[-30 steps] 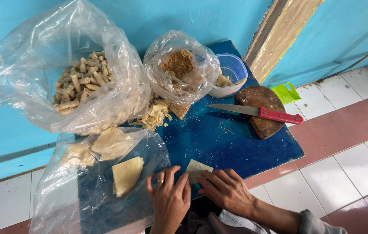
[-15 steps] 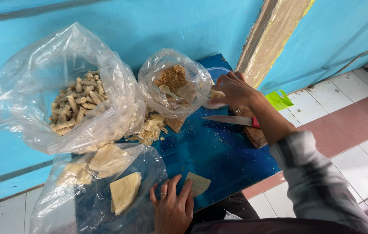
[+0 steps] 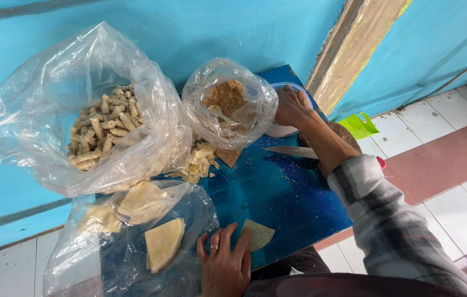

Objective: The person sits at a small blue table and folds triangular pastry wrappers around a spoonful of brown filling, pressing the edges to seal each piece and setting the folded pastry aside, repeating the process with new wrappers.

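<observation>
At the bottom centre of the frame I have my left hand (image 3: 225,267) lying flat on the blue desk (image 3: 277,192), its fingers (image 3: 228,236) spread wide and gripping nothing; the fingertips press on the near edge of a pale triangular wrapper piece (image 3: 258,235) that lies just right of them. A ring sits on one finger. Left of that hand, in the lower left, a clear plastic bag (image 3: 118,258) lies open with more pale wrapper sheets (image 3: 163,242) inside, folded and stacked loosely.

Further up, at mid frame, a small heap of torn wrapper scraps (image 3: 199,160) lies on the desk beside a brown triangular piece (image 3: 229,157). My right arm, in a plaid sleeve (image 3: 387,214), crosses from the lower right up toward the top centre, passing over a knife (image 3: 291,150) whose blade lies flat on the desk and whose red handle end shows past the sleeve.

Beyond that, my right hand (image 3: 291,105) reaches into a pale bowl (image 3: 283,130) at the far edge; I cannot tell how its fingers stand, since they are hidden from here. Just left of it stands a small clear bag of brown crumbs (image 3: 225,99) with a spoon in it. In the upper left, a large clear bag (image 3: 52,99) holds finished rolls (image 3: 104,129). A green plastic piece (image 3: 359,125) lies on the tiled floor at right.
</observation>
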A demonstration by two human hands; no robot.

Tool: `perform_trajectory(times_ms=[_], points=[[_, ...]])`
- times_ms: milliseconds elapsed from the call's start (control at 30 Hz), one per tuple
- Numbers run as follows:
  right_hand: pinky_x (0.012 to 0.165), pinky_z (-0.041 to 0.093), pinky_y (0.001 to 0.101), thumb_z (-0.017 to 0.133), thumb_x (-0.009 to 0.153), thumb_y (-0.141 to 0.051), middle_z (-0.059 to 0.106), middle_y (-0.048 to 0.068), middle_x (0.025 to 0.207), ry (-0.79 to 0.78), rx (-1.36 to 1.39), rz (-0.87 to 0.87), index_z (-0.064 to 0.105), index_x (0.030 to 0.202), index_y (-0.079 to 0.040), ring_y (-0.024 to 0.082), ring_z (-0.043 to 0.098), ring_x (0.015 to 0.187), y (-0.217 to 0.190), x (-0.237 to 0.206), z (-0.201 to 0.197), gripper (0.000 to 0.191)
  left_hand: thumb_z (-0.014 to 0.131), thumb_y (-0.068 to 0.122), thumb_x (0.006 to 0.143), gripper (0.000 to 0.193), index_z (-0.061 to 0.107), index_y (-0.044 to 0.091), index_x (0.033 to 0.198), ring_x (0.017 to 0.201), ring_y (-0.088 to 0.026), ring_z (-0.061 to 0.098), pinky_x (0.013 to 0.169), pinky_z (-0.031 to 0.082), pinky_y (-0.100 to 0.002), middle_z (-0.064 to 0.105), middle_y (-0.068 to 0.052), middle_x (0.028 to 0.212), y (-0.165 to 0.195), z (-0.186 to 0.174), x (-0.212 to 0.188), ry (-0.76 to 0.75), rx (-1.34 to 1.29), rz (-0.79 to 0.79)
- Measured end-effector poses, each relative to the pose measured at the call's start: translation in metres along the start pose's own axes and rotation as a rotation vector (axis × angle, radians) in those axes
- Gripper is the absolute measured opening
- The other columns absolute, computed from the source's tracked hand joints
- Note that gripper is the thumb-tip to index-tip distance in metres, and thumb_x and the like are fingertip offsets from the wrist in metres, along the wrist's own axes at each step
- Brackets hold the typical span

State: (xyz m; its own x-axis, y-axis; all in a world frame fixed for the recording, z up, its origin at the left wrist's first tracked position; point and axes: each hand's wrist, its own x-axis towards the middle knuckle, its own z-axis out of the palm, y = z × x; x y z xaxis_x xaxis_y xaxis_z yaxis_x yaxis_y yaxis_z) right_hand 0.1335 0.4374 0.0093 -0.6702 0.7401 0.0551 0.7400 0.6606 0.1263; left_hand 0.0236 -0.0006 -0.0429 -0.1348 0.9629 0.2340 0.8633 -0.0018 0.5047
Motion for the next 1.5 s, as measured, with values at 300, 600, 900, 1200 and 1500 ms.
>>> perform_trajectory(times_ms=[300, 600, 900, 1200, 1500], points=[[0.097, 0.051, 0.0510, 0.073, 0.084, -0.065, 0.069, 0.007, 0.115, -0.108, 0.068, 0.087, 0.070, 0.122, -0.015, 0.030, 0.060, 0.118, -0.004, 0.000, 0.005, 0.063, 0.069, 0.019, 0.085, 0.036, 0.074, 0.017, 0.121, 0.130, -0.033, 0.048, 0.105, 0.022, -0.071, 0.056, -0.010, 0.133, 0.004, -0.001, 0.000, 0.033, -0.008, -0.013], [0.095, 0.049, 0.0526, 0.081, 0.072, -0.076, 0.057, 0.019, 0.120, -0.012, 0.097, 0.160, 0.057, 0.136, -0.005, 0.035, 0.057, 0.116, -0.001, 0.004, 0.008, 0.098, 0.072, 0.015, 0.084, 0.034, 0.074, 0.014, 0.117, 0.123, -0.030, 0.052, 0.106, 0.025, -0.068, 0.057, -0.011, 0.128, 0.007, -0.002, 0.000, 0.085, -0.042, -0.006], [0.096, 0.053, 0.0410, 0.064, 0.098, -0.020, 0.067, 0.009, 0.126, 0.233, 0.322, 0.241, 0.082, 0.112, -0.019, 0.026, 0.065, 0.110, 0.017, -0.010, -0.013, 0.023, 0.070, 0.014, 0.083, 0.034, 0.073, 0.013, 0.118, 0.118, -0.030, 0.055, 0.104, 0.027, -0.066, 0.060, -0.012, 0.124, 0.010, -0.012, 0.002, 0.119, -0.043, 0.022], [0.058, 0.035, 0.0250, 0.056, 0.084, 0.004, 0.056, 0.007, 0.093, -0.196, 1.837, 0.225, 0.075, 0.121, -0.001, 0.013, 0.042, 0.071, -0.051, -0.203, -0.064, 0.042, 0.068, 0.014, 0.085, 0.032, 0.070, 0.011, 0.117, 0.111, -0.025, 0.059, 0.107, 0.032, -0.059, 0.063, -0.007, 0.119, 0.015, -0.019, 0.002, 0.201, 0.012, 0.057], [0.083, 0.056, 0.0322, 0.068, 0.080, 0.000, 0.062, 0.006, 0.104, -0.012, 0.844, -0.233, 0.078, 0.122, -0.019, 0.020, 0.066, 0.097, -0.153, -0.269, -0.039, 0.047, 0.069, 0.013, 0.085, 0.030, 0.071, 0.010, 0.115, 0.110, -0.024, 0.059, 0.108, 0.031, -0.060, 0.062, -0.005, 0.116, 0.013, -0.012, 0.001, 0.177, 0.037, 0.032]])
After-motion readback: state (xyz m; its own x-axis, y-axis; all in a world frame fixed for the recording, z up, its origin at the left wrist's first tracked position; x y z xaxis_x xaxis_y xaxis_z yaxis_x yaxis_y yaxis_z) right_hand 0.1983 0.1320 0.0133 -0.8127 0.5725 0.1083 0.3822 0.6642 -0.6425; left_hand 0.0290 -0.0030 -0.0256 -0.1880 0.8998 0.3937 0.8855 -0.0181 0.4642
